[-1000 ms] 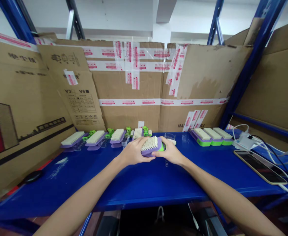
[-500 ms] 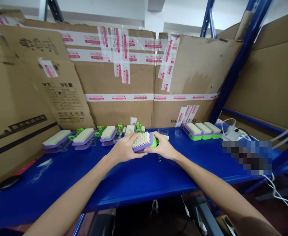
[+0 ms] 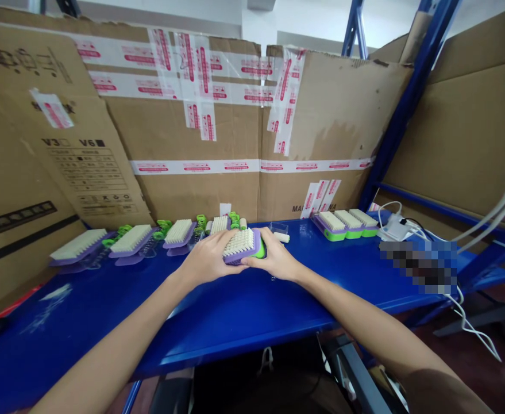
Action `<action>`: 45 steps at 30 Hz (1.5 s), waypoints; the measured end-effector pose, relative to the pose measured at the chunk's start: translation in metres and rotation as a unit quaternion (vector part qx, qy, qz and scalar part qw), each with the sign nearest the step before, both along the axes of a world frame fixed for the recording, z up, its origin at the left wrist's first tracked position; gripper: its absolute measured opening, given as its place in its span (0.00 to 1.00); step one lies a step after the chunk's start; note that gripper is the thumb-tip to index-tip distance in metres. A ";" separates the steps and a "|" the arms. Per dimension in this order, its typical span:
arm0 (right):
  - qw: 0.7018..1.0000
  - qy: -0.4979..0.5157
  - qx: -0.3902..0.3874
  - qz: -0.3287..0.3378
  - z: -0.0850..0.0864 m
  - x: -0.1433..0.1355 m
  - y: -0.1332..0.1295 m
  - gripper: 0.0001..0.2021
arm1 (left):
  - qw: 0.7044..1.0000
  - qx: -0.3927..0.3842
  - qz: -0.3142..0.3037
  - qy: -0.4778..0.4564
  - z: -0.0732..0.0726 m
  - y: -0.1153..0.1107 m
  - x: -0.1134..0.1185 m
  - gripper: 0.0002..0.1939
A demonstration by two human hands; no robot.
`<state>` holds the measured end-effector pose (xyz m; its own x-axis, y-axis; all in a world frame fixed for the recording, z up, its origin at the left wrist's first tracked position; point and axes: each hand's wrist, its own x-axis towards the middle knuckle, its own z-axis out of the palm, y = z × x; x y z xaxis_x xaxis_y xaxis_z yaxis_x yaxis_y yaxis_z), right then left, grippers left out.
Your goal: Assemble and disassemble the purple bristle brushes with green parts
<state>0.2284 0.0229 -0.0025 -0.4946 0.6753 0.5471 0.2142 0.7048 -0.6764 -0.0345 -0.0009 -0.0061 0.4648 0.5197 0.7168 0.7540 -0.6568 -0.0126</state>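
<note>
Left hand (image 3: 209, 256) curled around left end of purple brush (image 3: 240, 244), right hand (image 3: 276, 257) gripping its green end; brush held over middle of blue table (image 3: 243, 322), cream bristles up. Behind and left, more brushes (image 3: 130, 238) with green parts (image 3: 163, 227). Right, three green-based brushes (image 3: 350, 219) side by side, near white charger (image 3: 394, 229). Taped cardboard (image 3: 200, 138) at back.

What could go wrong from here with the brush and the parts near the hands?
The purple-and-green brush could slip if the left hand or right hand loosens, since both grip it. The off-white cylinder just behind the right hand might roll if knocked. The left hand could also bump the bristle block standing close behind it.
</note>
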 end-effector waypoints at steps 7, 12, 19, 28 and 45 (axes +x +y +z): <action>0.994 -0.017 0.077 -0.070 -0.001 -0.002 -0.002 0.38 | 0.999 0.023 0.023 -0.004 0.001 0.001 0.001 0.41; 0.985 -0.050 0.108 -0.124 -0.002 -0.004 -0.007 0.36 | 0.999 0.029 0.032 0.006 -0.002 0.000 0.006 0.38; 0.993 -0.002 0.100 -0.069 0.000 -0.003 -0.007 0.37 | 0.999 0.034 0.013 0.001 0.001 -0.002 0.004 0.39; 0.998 0.032 -0.051 0.011 0.006 0.005 0.006 0.39 | 1.000 0.023 -0.010 -0.004 -0.002 0.002 -0.001 0.45; 0.988 0.024 -0.125 0.085 0.012 0.012 0.008 0.38 | 0.999 0.019 -0.037 -0.003 0.000 0.003 -0.003 0.44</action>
<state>0.2408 0.0313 0.0093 -0.5897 0.7016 0.4001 0.0696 0.5377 -0.8402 -0.0376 0.0020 -0.0064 0.4962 0.4568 0.7383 0.7036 -0.7098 -0.0337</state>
